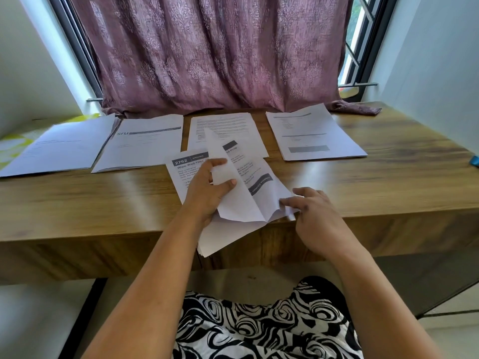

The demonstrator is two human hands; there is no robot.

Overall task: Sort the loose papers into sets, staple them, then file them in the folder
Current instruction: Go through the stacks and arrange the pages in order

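A: Left hand (207, 187), quick?
B: Centre of frame. Its grip is on a lifted sheet (233, 193), thumb on top, fingers curled under the fold. The sheet is bent upward and half folded over.

A: Right hand (311, 211)?
B: Just right of centre, at the counter (103, 200) front edge. Fingertips (285, 202) pinch the lower right corner of the loose stack (220, 237), narrow grip, corner crumpled.

A: Where's the stack?
B: Centre, hanging partly over the counter's near edge. The top page reads "2762", "Wipe Wall Tiles"; the rest is blurred.

A: Sorted sets?
B: Four in a row across the middle of the frame, flat on the counter. Far-left set (57, 146), then a set with a grey header bar (145, 141). Next comes a dense-text set (225, 125) just behind the lifted sheet, and a right set (313, 133) apart from the others.

A: Anything else?
B: Mauve patterned curtain (215, 53) at the top, its hem on the counter's back edge. Something yellow-green (15, 141) under the far-left set, can't tell what. A small blue thing (475, 160) at the right edge, cropped. Black-and-white swirl-print clothing (259, 330) at the bottom.
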